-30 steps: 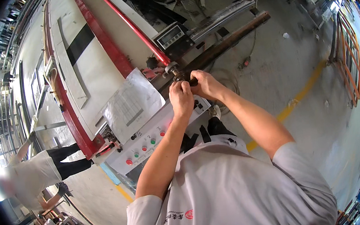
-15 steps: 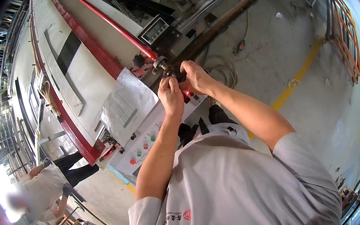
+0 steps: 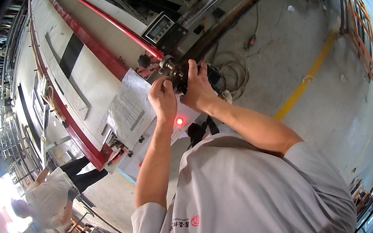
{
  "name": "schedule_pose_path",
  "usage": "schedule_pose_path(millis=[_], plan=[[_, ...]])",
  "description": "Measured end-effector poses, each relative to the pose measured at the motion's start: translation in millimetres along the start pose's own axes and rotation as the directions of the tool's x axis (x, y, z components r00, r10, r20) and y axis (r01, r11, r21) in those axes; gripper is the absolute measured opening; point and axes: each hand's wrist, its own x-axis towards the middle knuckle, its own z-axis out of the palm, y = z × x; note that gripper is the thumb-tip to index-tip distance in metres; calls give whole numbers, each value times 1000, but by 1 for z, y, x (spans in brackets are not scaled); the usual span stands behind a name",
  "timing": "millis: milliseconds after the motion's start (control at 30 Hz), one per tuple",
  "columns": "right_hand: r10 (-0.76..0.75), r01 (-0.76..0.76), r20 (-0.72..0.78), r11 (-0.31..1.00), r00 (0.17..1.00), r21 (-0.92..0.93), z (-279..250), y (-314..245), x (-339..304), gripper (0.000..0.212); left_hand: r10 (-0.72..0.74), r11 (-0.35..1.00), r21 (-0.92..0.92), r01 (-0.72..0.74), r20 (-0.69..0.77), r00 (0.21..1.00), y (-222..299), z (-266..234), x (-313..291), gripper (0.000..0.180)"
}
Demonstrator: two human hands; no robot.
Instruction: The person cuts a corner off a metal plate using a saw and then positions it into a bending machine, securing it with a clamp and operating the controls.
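Note:
A red rod point(image 3: 116, 24) ends in a metal collar point(image 3: 169, 64) at the front of a machine. Below that collar, a dark round part point(image 3: 178, 81) sits between my hands, mostly covered by them. My left hand point(image 3: 163, 99) has its fingers curled and pressed together at the left edge of this part. On the other side, my right hand point(image 3: 199, 89) reaches up with fingers stretched and thumb apart, close against the part. A black box with a display point(image 3: 161, 29) stands just beyond. Papers in a clear sleeve point(image 3: 131, 99) lie left of my left hand.
A red lamp point(image 3: 179, 121) glows on the white panel below my hands. A brown metal beam point(image 3: 230, 19) runs to the upper right. Coiled hose point(image 3: 236, 76) lies on the floor. Another person point(image 3: 50, 196) stands at left; an orange rack point(image 3: 360, 27) is far right.
My hands have drawn apart. The left moved left and slightly down; the right hand's fingers straightened and spread. The red lamp shows more fully now.

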Motion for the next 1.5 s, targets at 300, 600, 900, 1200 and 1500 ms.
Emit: schedule_pose_path(millis=[300,600,900,1200,1500], plan=[[-99,98,43,995,994,25,9,13,7,53,25,999,-24,-23,56,998,0,16,-17,20],[-291,285,-4,939,957,-193,12,22,8,50,105,970,-227,-93,42,994,-12,19,-19,21],[-300,296,-9,945,954,-140,14,24,8,43,158,931,-349,-106,124,980,-26,17,-12,22],[-349,345,-34,934,936,-88,17,29,10,51,97,855,-517,38,232,968,-30,11,-9,30],[-335,331,-45,940,941,-79,18,37,11,49,73,826,-547,136,343,937,-26,8,-8,29]])
